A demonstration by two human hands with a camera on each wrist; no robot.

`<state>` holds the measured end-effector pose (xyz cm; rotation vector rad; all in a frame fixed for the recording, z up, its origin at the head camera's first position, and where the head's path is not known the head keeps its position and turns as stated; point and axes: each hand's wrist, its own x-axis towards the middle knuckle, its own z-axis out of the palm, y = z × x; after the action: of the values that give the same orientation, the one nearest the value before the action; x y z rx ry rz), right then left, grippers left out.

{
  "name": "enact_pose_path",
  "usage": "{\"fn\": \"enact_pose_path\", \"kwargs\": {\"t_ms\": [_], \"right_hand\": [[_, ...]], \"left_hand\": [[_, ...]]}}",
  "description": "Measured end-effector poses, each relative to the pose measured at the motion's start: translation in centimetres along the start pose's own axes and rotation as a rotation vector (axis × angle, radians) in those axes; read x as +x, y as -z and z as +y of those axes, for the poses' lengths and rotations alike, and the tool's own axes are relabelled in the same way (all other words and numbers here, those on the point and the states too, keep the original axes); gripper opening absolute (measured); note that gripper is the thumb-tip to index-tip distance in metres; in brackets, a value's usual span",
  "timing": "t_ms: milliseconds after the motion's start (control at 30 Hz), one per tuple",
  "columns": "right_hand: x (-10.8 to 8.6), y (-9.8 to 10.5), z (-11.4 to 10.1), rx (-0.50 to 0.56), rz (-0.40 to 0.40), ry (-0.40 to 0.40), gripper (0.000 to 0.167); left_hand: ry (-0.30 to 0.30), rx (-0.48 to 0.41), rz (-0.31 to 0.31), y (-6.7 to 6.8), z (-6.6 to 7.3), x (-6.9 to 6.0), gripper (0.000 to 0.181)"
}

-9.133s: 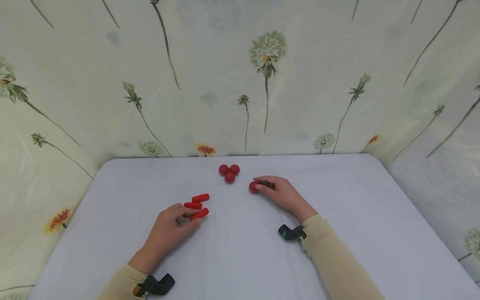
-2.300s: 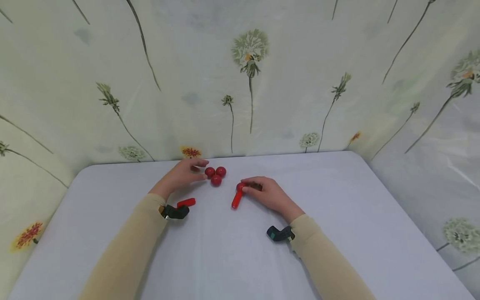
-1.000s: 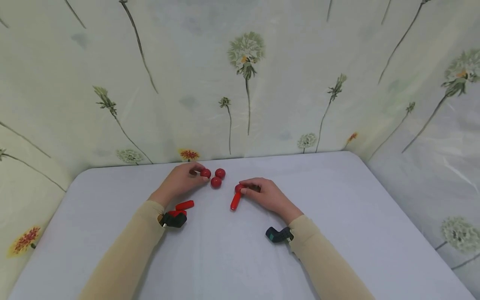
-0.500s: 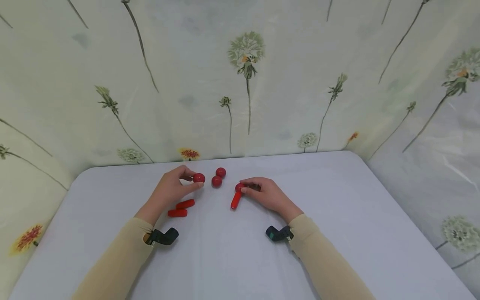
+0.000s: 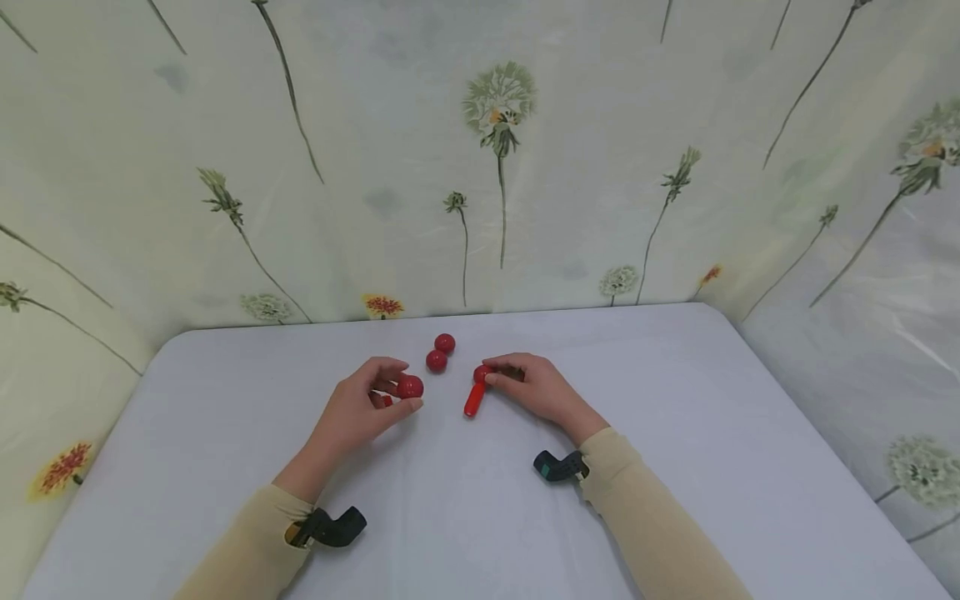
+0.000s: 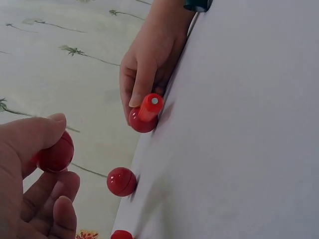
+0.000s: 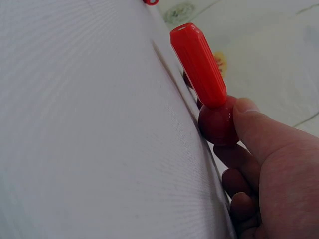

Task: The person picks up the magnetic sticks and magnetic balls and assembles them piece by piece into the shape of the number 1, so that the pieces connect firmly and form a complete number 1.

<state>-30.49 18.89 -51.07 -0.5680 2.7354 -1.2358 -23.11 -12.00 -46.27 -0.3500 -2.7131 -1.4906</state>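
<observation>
Bright red ridged stick, plastic-looking: one end touches the ball in the right hand; the other, showing a small pale disc in the left wrist view, points toward the person over the white table. Whether that end rests on the table, I cannot tell.
Left hand: thumb and fingers clamp a ball; the lower fingers curl apart from it.
Short red piece: just an end shows between the left fingers; the rest is hidden.
Glossy red ball in the left hand: near the stick, apart from it. The step seems to be bringing ball to stick; best keep the thumb back so the ball's leading side stays bare, and come in along the stick's length.
Right hand: thumb and fingers pinch the other ball. Holding steady here should stop the stick swinging.
Glossy red ball in the right hand: at the stick's far end.
Two loose glossy red balls: touching or nearly so, beyond both hands; better not nudged, as they could roll.
</observation>
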Motion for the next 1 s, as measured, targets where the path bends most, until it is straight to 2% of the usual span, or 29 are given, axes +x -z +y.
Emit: {"fn": "enact_pose_path", "kwargs": {"t_ms": [267, 433, 600, 733, 1000], "right_hand": [[-0.2, -0.1, 0.0, -0.009, 0.005, -0.015, 0.036], [-0.2, -0.1, 0.0, -0.018, 0.003, -0.026, 0.038], [0.0, -0.2, -0.2, -0.018, 0.004, -0.018, 0.039], [0.0, -0.3, 0.0, -0.020, -0.005, -0.021, 0.041], [0.0, -0.2, 0.1, -0.009, -0.003, -0.015, 0.040]], "left_hand": [[-0.006, -0.096, -0.031, -2.3, -0.4, -1.4, 0.039], [0.001, -0.092, -0.068, -3.8, -1.1, -2.0, 0.040], [0.024, -0.086, -0.081, -4.4, -1.5, -2.4, 0.040], [0.014, -0.046, -0.090, -4.6, -1.7, -2.7, 0.039], [-0.085, 0.077, -0.098, -5.2, -1.4, -2.9, 0.037]]}}
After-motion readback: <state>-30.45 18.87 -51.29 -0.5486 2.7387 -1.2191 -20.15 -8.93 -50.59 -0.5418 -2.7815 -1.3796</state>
